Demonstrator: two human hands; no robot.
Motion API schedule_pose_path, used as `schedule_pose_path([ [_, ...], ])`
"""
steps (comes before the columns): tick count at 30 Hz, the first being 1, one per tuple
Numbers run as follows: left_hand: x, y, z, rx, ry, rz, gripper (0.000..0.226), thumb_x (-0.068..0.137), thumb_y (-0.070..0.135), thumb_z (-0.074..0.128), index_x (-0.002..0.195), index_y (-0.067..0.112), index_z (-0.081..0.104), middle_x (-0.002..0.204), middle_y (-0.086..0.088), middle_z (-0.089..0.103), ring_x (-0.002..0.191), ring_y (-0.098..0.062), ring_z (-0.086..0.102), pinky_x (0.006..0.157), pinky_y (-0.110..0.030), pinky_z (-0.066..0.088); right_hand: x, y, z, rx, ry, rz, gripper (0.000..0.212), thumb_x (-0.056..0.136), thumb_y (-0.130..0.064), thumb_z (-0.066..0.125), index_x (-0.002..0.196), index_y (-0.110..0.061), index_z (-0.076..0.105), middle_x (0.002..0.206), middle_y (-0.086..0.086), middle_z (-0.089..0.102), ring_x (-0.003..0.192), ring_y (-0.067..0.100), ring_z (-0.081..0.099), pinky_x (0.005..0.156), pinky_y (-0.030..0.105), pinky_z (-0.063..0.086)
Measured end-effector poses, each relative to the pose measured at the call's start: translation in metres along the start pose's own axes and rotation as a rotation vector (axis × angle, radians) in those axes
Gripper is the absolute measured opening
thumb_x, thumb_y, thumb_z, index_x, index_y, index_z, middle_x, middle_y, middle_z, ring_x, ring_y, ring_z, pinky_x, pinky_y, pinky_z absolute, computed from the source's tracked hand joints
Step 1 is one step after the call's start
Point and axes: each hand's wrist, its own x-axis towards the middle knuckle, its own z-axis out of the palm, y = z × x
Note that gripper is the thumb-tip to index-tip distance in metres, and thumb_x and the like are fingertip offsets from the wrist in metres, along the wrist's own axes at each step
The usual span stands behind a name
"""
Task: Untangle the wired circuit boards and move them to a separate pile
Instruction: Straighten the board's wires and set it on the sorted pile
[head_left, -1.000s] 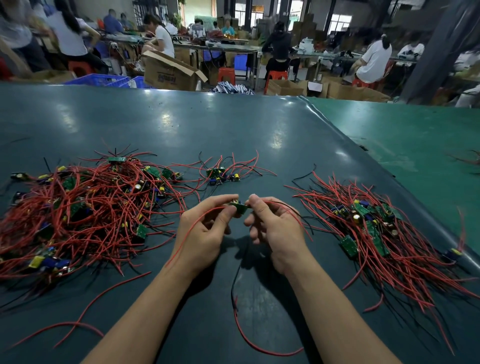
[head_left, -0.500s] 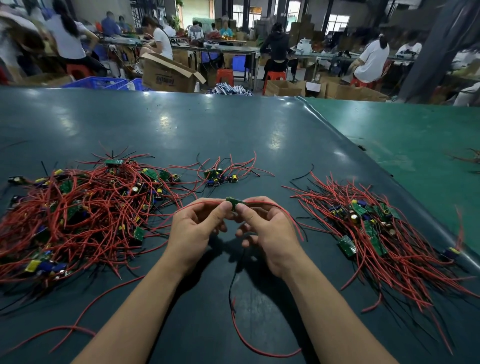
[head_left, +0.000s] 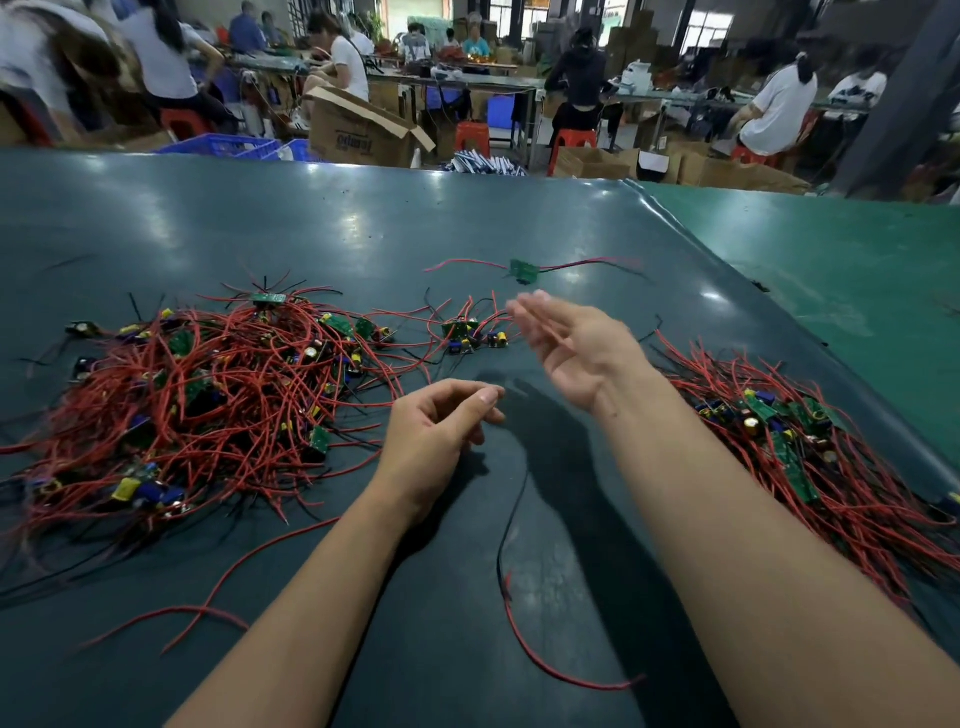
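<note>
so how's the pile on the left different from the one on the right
The left pile is larger and more spread out than the right pile. The left pile's red wires loop and cross in a dense knot; the right pile's wires lie straighter, fanning toward the near right. The left pile sits well inside the table; the right pile lies close to its right edge. Both hold small green boards with red wires.

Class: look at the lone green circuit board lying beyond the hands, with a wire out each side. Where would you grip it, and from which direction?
Probably pinch the lone circuit board itself by its near and far edges, coming from above. Its wires run left and right, so those two edges look free, and it lies apart from both piles.
</note>
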Motion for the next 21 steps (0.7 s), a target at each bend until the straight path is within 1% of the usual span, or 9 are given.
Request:
schedule_pose_path([
  [3, 0.0, 0.0, -0.001, -0.003, 0.005, 0.002, 0.009, 0.091, 0.006, 0.065, 0.089, 0.004, 0.073, 0.066, -0.002, 0.068, 0.053, -0.007, 0.049, 0.052, -0.015, 0.041, 0.003, 0.018, 0.002, -0.24, -0.002, 0.154, 0.005, 0.096, -0.002, 0.054, 0.095, 0.0, 0.058, 0.094, 0.016, 0.062, 0.058, 0.019, 0.065, 0.046, 0.018, 0.053],
  [6, 0.0, 0.0, 0.001, -0.029, -0.003, -0.004, 0.013, 0.092, 0.003, 0.062, 0.086, 0.008, 0.072, 0.066, 0.001, 0.069, 0.053, -0.004, 0.053, 0.052, -0.017, 0.044, -0.009, 0.036, 0.008, -0.445, -0.012, 0.031, 0.002, 0.093, -0.004, 0.06, 0.092, -0.004, 0.061, 0.078, 0.01, 0.065, 0.051, 0.015, 0.061, 0.041, 0.02, 0.046],
  [8, 0.001, 0.0, 0.001, -0.052, -0.006, -0.028, 0.018, 0.093, 0.0, 0.06, 0.081, 0.01, 0.07, 0.062, 0.004, 0.067, 0.052, -0.005, 0.052, 0.052, -0.021, 0.043, -0.016, 0.041, 0.018, -0.731, -0.055, -0.151, 0.008, 0.092, -0.008, 0.062, 0.084, -0.008, 0.065, 0.077, 0.008, 0.066, 0.05, 0.013, 0.057, 0.041, 0.021, 0.042],
  [10, 0.001, -0.002, 0.0, -0.07, 0.017, -0.037, 0.021, 0.089, -0.005, 0.063, 0.073, 0.009, 0.065, 0.056, 0.004, 0.062, 0.052, -0.012, 0.047, 0.054, -0.027, 0.036, -0.021, 0.044, 0.034, -1.168, -0.082, -0.454, 0.009, 0.09, -0.015, 0.064, 0.086, -0.011, 0.071, 0.085, 0.006, 0.071, 0.068, 0.017, 0.063, 0.06, 0.03, 0.052],
  [12, 0.002, -0.003, -0.002, -0.045, 0.047, -0.036, 0.021, 0.084, -0.009, 0.064, 0.073, 0.009, 0.063, 0.063, 0.0, 0.06, 0.055, -0.01, 0.053, 0.059, -0.026, 0.039, -0.031, 0.05, 0.058, -1.373, -0.201, -0.653, 0.013, 0.089, -0.018, 0.065, 0.094, -0.012, 0.075, 0.095, 0.007, 0.074, 0.09, 0.023, 0.067, 0.083, 0.036, 0.052],
  [14, 0.003, -0.003, -0.002, -0.085, -0.011, -0.068, 0.014, 0.091, -0.009, 0.057, 0.09, 0.003, 0.064, 0.077, -0.004, 0.064, 0.063, -0.004, 0.059, 0.063, -0.021, 0.048, -0.038, 0.065, 0.082, -1.468, -0.437, -0.666, 0.02, 0.09, -0.02, 0.065, 0.107, -0.011, 0.072, 0.108, 0.009, 0.072, 0.102, 0.026, 0.064, 0.091, 0.037, 0.05],
  [16, 0.006, -0.003, 0.001, -0.066, -0.035, -0.098, 0.015, 0.095, -0.002, 0.055, 0.088, 0.006, 0.065, 0.068, 0.005, 0.068, 0.052, 0.0, 0.054, 0.052, -0.014, 0.044, -0.042, 0.09, 0.098, -1.653, -0.608, -0.59, 0.039, 0.092, -0.027, 0.065, 0.129, -0.015, 0.061, 0.128, 0.01, 0.061, 0.116, 0.028, 0.057, 0.097, 0.038, 0.048],
  [19, 0.01, -0.003, 0.001, -0.084, 0.088, -0.109, 0.024, 0.096, 0.001, 0.054, 0.077, 0.008, 0.067, 0.054, 0.005, 0.065, 0.043, -0.001, 0.048, 0.046, -0.013, 0.038, -0.043, 0.123, 0.102, -2.042, -0.652, -0.674, 0.037, 0.097, -0.022, 0.056, 0.133, -0.019, 0.052, 0.135, 0.012, 0.048, 0.117, 0.034, 0.054, 0.077, 0.04, 0.042],
  [21, 0.012, -0.003, 0.0, -0.182, 0.131, -0.143, 0.028, 0.098, 0.005, 0.051, 0.075, 0.006, 0.067, 0.052, 0.002, 0.063, 0.043, -0.004, 0.047, 0.046, -0.014, 0.036, -0.045, 0.131, 0.102, -2.042, -0.627, -0.763, 0.027, 0.096, -0.01, 0.05, 0.122, -0.013, 0.058, 0.123, 0.013, 0.053, 0.108, 0.036, 0.058, 0.069, 0.038, 0.037],
])
